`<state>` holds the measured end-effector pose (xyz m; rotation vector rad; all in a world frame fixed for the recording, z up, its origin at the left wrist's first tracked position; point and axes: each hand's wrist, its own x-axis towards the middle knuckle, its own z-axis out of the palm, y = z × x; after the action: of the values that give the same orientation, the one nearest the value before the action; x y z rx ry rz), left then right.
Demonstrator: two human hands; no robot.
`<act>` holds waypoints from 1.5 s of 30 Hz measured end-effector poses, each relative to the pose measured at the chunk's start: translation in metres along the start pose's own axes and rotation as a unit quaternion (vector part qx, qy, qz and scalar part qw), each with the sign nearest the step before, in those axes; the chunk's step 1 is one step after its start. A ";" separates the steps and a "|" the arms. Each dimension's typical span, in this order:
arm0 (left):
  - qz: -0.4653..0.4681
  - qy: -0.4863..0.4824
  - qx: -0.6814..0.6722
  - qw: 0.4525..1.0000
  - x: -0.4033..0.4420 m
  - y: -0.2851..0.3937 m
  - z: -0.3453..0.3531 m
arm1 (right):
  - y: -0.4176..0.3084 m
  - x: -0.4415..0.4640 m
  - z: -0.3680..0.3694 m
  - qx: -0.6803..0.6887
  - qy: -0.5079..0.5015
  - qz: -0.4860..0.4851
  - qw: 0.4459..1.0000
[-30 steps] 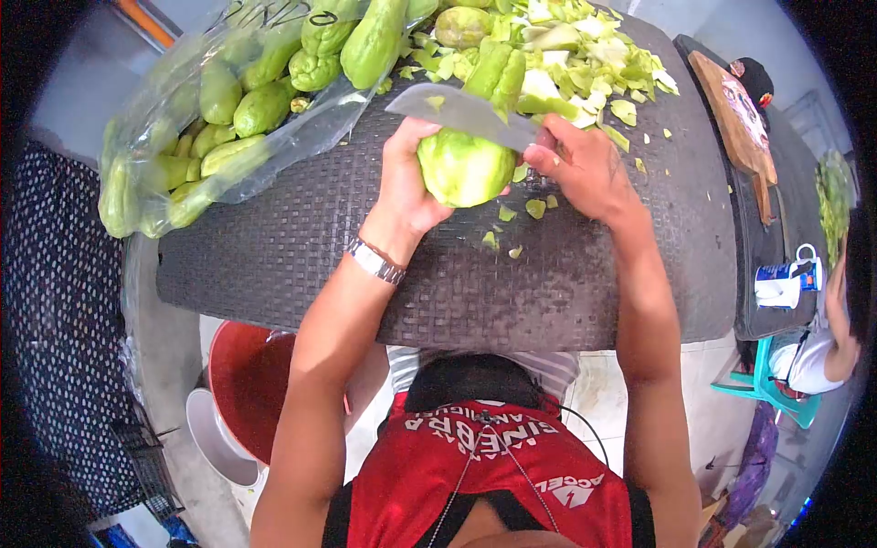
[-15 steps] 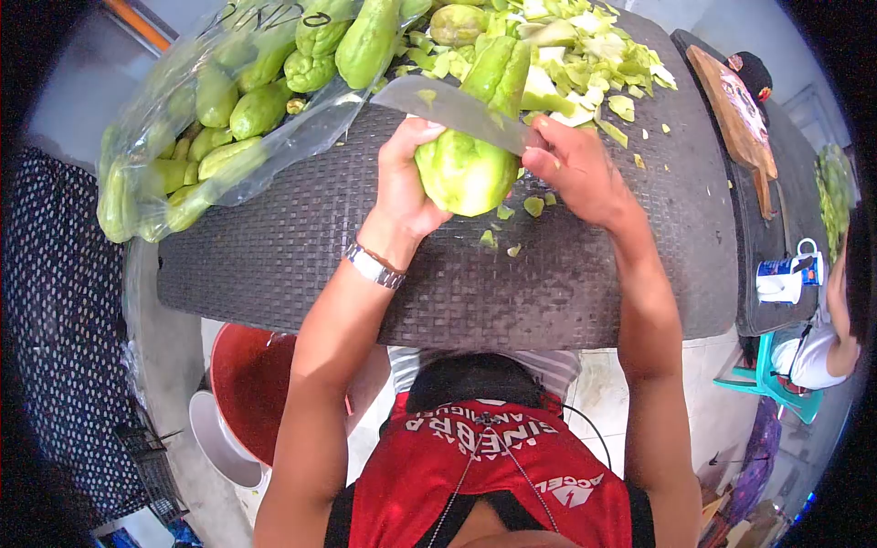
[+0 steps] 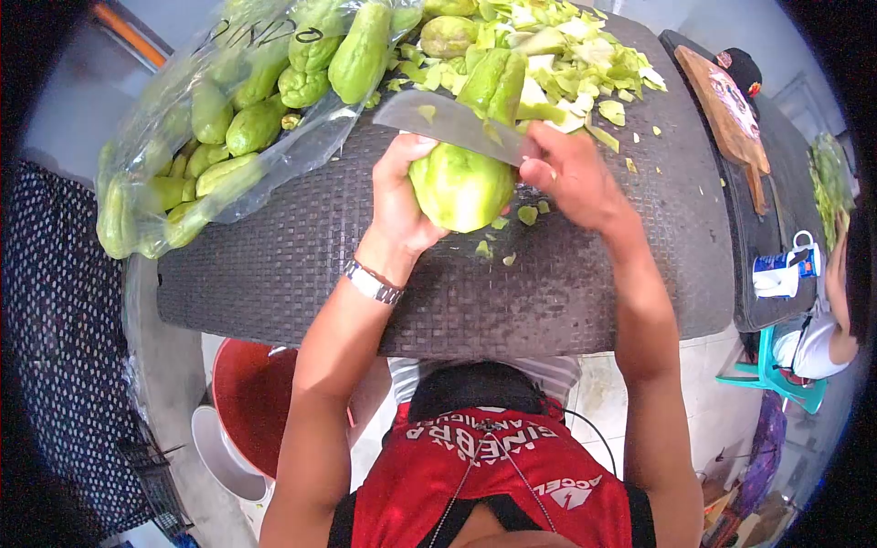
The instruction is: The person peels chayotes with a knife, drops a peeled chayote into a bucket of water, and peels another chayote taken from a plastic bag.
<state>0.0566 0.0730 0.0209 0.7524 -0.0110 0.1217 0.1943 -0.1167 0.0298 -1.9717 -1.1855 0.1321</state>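
A pale green, partly peeled chayote (image 3: 461, 192) is held above the dark woven table, gripped from its side by my left hand (image 3: 397, 201), fingers wrapped beneath and thumb near the blade. My right hand (image 3: 585, 183) is closed on a knife (image 3: 443, 121), whose wide blade lies across the chayote and points left. The knife's handle is mostly hidden in my fingers. Bits of peel cling to the blade. Just beyond the chayote, a green chayote half-hidden by the knife (image 3: 493, 87) shows its upper part.
A clear plastic bag (image 3: 301, 151) full of chayotes lies at the left of the table (image 3: 274, 283). Peelings (image 3: 585, 55) are heaped at the back. To the right are a wooden board (image 3: 722, 110), a mug (image 3: 776, 274) and another person's arm (image 3: 839, 274). A red bucket (image 3: 247, 384) stands below.
Both hands, the chayote and the knife sit slightly lower in view, and the chayote is tilted a little more toward me. The grip of each hand is the same.
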 end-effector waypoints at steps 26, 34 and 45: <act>-0.024 0.021 0.002 0.999 0.003 -0.004 0.002 | 0.005 0.005 0.006 -0.036 0.024 0.039 0.998; -0.067 -0.024 -0.080 0.994 0.004 -0.006 0.004 | 0.029 0.011 -0.008 -0.120 0.056 0.051 0.990; -0.072 -0.033 -0.089 0.993 0.007 0.002 -0.006 | 0.036 0.019 -0.016 -0.091 0.026 0.166 0.982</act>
<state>0.0629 0.0790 0.0185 0.5769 -0.0304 -0.0425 0.2367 -0.1195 0.0218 -2.3099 -0.8517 0.1459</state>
